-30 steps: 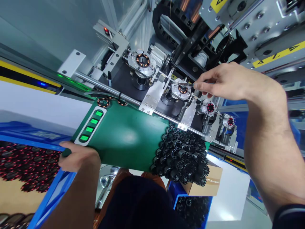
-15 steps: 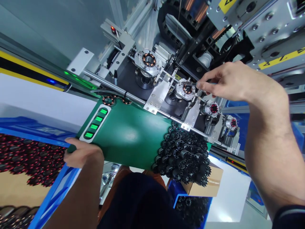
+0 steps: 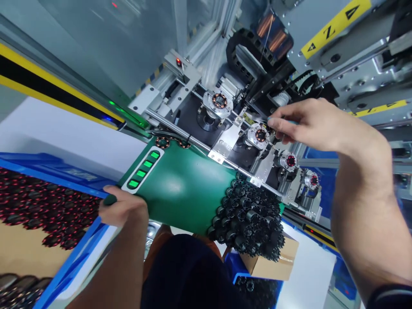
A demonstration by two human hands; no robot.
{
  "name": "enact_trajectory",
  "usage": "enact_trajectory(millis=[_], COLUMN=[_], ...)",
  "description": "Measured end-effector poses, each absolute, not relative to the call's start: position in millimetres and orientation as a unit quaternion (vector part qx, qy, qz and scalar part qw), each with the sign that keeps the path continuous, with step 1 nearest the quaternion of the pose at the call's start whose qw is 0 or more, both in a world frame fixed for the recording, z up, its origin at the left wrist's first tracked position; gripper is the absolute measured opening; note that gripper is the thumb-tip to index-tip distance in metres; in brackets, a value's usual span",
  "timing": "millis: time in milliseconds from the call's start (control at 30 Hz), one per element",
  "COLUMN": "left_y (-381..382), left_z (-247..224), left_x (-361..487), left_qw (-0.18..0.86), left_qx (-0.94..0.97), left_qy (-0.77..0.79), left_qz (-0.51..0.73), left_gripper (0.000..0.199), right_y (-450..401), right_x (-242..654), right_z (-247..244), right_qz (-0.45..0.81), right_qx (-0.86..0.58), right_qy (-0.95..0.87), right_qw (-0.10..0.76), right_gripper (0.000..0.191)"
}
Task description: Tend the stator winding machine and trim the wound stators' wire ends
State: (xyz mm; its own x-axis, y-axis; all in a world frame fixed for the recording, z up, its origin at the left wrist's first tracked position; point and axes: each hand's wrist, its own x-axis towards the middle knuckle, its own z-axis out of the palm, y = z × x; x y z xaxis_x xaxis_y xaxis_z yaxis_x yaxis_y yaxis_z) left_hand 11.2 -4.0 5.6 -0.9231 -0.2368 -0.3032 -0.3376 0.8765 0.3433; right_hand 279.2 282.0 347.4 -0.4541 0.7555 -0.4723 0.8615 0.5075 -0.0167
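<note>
- Right hand (image 3: 289, 121): fingers pinched on a tool (image 3: 293, 123), mostly hidden; a teal part shows, but its long axis cannot be told.
- Ring (image 3: 261, 136): copper-wound, seated in a holder (image 3: 252, 135) at that hand's 8 o'clock, just beside the fingertips; open face turned upward.
- Holders: four, their row running from 10 to 4 o'clock.
- Left hand (image 3: 124, 208): closed round the 8 o'clock corner of the green board (image 3: 180, 186).
- Cores (image 3: 251, 216): black, heaped at the board's 4 o'clock end.
</note>
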Motion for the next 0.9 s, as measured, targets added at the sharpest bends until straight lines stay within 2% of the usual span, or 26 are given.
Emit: enact_trajectory(millis=[167, 333, 533, 733, 900], left_y=[-6, -7, -7, -6, -4], left_z=[3, 2, 5, 8, 12], left_x=[10, 10, 11, 11, 11], left_qw=[0.125, 0.133, 0.138, 0.152, 0.159], left_qx=[-0.163, -0.164, -0.170, -0.163, -0.162], left_qy=[0.959, 0.958, 0.956, 0.956, 0.956], left_qz=[0.194, 0.197, 0.197, 0.189, 0.185], left_gripper=[0.069, 0.065, 0.055, 0.068, 0.070], right_y=[303, 322, 334, 326, 328], right_x=[230, 207, 215, 212, 211], right_z=[338, 325, 319, 324, 320], right_qz=[-0.198, -0.190, -0.177, -0.197, -0.180], right_qx=[0.444, 0.440, 0.429, 0.446, 0.451], right_qy=[0.852, 0.844, 0.849, 0.833, 0.839], right_qw=[0.196, 0.239, 0.251, 0.259, 0.246], right_gripper=[0.046, 0.040, 0.043, 0.042, 0.039])
